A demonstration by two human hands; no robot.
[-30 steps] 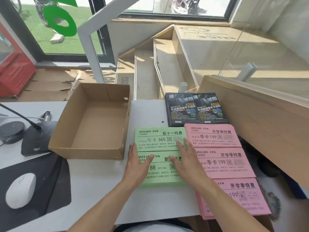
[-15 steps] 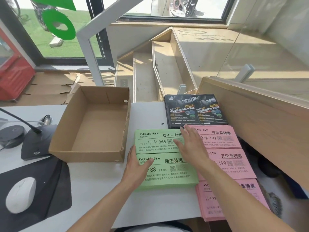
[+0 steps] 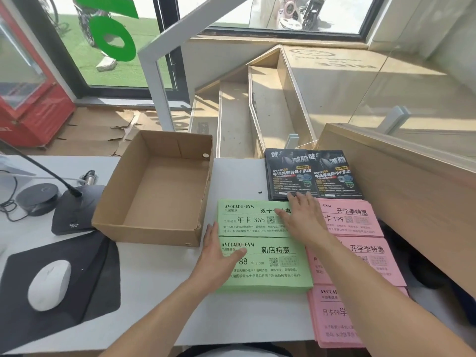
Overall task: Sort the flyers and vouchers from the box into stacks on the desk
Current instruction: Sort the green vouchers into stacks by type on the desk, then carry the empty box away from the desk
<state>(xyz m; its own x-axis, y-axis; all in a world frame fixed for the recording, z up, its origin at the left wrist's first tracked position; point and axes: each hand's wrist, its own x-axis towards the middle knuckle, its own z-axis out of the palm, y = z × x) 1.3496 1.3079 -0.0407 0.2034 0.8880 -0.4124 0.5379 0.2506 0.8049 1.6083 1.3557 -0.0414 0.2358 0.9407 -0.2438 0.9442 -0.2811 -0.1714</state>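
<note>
1. Green vouchers: two stacks on the desk (image 3: 159,300), far one (image 3: 247,219) reading 365, near one (image 3: 268,266) reading 588, long edges touching, just right of the box (image 3: 154,191).
2. Box bare inside, nothing left to pull out; sorting looks done, step in hand judged as squaring up stacks.
3. Left hand (image 3: 219,256) flat at left edge of near green stack, fingers straight and together, thumb out across the print, pinching nothing.
4. Right hand (image 3: 304,217) flat over the seam between far green stack and top pink stack (image 3: 353,217), fingers straight and slightly spread, tips reaching the near edge of the black flyers (image 3: 311,173); clamped on nothing.
5. Pink vouchers in three stacks down the right side: top, middle (image 3: 365,261), bottom (image 3: 332,318); bottom one hangs over the desk's front edge, partly hidden by the right forearm.
6. To do well: keep left palm as a fixed stop on the green edge, nudge with right palm only, sideways, not down.
7. Press lightly; loose top sheets likely to slide or fan.
8. Keep green and pink edges from overlapping at the seam; same for black flyers at the fingertips.
9. Push bottom pink stack back onto the desk; slip-off risk.
10. Mouse (image 3: 49,284) and microphone base (image 3: 74,210) sit left of the box, out of the way.
</note>
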